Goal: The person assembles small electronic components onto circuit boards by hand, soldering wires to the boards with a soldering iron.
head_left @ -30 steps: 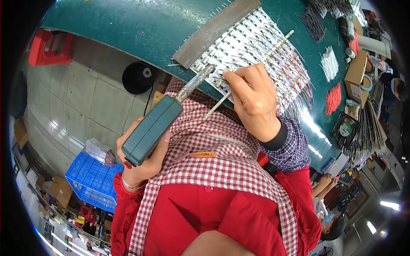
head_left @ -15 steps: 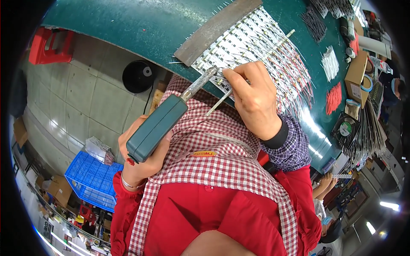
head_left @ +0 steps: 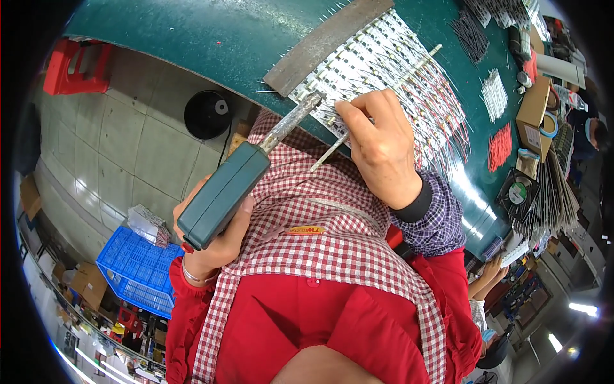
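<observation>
While your left hand (head_left: 214,246) is closed around the green soldering iron (head_left: 224,195), keep its tip steady on the strip boards (head_left: 384,70) at twelve o'clock. Your right hand (head_left: 384,150) pinches the solder stick (head_left: 332,150); feed it lightly. A brown cardboard box (head_left: 532,109) sits at two o'clock, a blue crate (head_left: 137,272) at eight.

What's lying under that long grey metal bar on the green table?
The grey metal bar lies across one end of rows of small wired parts on the green table; whatever it covers is hidden.
</observation>
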{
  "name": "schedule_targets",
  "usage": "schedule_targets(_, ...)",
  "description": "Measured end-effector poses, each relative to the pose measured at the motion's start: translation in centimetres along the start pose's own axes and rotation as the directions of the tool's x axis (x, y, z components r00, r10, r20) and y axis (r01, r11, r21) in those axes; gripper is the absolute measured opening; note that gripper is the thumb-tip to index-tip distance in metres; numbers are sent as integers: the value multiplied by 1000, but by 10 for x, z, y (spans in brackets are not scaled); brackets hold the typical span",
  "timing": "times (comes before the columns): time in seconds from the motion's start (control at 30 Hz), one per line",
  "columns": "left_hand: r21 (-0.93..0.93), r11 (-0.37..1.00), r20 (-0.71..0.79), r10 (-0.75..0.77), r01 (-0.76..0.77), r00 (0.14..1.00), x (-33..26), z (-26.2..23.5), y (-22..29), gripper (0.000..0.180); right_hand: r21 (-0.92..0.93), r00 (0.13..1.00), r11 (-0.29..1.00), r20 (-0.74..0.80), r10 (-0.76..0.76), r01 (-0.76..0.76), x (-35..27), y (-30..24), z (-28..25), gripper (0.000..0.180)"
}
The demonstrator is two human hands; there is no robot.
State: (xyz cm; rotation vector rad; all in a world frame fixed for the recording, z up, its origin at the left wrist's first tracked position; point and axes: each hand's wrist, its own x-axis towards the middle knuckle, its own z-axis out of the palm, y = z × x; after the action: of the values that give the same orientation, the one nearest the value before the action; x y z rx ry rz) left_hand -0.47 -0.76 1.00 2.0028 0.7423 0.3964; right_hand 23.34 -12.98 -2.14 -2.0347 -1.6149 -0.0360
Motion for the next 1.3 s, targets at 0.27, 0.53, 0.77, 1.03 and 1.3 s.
schedule_targets(0.27,-41,999,26,-9,10,1000,4,5,1,20,12,1000,1000,-16,13,-13,-1,0,0,30)
schedule_targets(0.53,-20,1000,82,14,-12,997,9,6,1,20,-10,1000,1000,-8,13,-13,-2,-1,2,31)
schedule_targets(0.77,-57,997,-3,47,-47,999,2,8,-7,20,-25,1000,1000,-14,12,-13,-3,-1,3,30)
schedule_targets(1.03,-28,995,-48,94,-95,994,-1,6,-10,20,-24,1000,1000,-25,8,-8,-2,-1,4,29)
schedule_targets(1.3,-22,995,-76,92,-94,993,-2,9,-11,20,-14,999,1000,-35,7,-8,-3,1,6,30)
